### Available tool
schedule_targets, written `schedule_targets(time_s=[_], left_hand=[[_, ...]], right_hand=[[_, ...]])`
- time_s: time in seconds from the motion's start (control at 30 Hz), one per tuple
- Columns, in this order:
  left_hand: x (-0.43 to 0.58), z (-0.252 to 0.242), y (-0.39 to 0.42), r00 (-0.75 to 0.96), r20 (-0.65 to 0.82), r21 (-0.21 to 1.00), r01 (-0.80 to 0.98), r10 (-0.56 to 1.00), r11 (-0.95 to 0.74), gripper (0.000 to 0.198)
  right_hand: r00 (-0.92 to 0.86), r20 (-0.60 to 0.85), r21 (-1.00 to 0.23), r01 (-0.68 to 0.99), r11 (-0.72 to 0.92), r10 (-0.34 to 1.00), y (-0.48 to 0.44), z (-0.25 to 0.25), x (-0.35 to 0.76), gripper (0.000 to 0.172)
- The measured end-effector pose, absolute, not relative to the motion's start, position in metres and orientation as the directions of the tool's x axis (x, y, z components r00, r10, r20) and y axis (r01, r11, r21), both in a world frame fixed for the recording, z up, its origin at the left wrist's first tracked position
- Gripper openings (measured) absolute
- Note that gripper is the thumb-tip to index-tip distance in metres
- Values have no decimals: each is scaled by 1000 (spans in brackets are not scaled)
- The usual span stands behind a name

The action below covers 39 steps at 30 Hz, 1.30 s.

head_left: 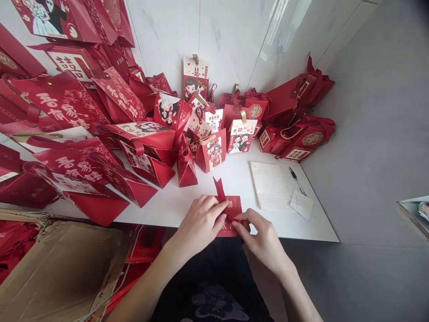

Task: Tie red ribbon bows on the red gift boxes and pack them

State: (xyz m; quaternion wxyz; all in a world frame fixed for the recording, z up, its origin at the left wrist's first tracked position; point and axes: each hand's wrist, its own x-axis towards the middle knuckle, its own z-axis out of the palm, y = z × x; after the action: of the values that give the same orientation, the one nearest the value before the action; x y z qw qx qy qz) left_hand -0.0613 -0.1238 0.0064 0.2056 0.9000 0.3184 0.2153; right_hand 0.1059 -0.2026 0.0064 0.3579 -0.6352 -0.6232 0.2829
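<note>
A red ribbon [219,189] is held pinched between thumb and fingers by the left grip [203,220], and it is also pinched lower down by the right grip [260,229]. The ribbon is laid over a flat red printed card [236,203], which is partly covered by the fingers and rests at the front edge of the white desk [234,170]. To the right, a lined notebook [270,185], a black pen [297,180] and a white paper slip [302,204] are laid out. Behind, a gift box printed with a couple [240,137] is stood upright among other red gift boxes [142,163], crowded leftward. Below, red items are held in a cardboard carton [67,273].
</note>
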Motion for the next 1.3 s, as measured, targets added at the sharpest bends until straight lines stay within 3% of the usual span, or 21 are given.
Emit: schedule_targets(time_s=[0.13, 0.23, 0.33, 0.43, 0.9, 1.17, 1.3], left_hand=[[-66, 0, -126, 617, 301, 695, 380, 727, -611, 33], [-71, -8, -130, 394, 315, 830, 327, 863, -452, 29], [-76, -13, -133, 236, 67, 928, 342, 970, -147, 19], [-78, -14, -133, 323, -144, 950, 308, 935, 40, 33], [-72, -32, -132, 397, -103, 990, 133, 912, 53, 36], [-66, -30, -135, 344, -84, 990, 133, 935, 40, 34], [-71, -32, -133, 355, -137, 990, 90, 925, 111, 38]], right_hand=[[193, -42, -903, 413, -120, 980, -195, 1, 106, 29], [254, -134, -936, 284, -206, 958, -192, -7, 105, 36], [243, -177, -952, 204, -229, 954, -191, -13, 105, 40], [221, -182, -967, 136, -215, 958, -189, -13, 105, 42], [208, -284, -930, -296, -216, 936, -187, -22, 104, 42], [262, -308, -892, -413, -182, 915, -185, -28, 94, 44], [248, -269, -911, -379, -162, 931, -186, -32, 102, 43]])
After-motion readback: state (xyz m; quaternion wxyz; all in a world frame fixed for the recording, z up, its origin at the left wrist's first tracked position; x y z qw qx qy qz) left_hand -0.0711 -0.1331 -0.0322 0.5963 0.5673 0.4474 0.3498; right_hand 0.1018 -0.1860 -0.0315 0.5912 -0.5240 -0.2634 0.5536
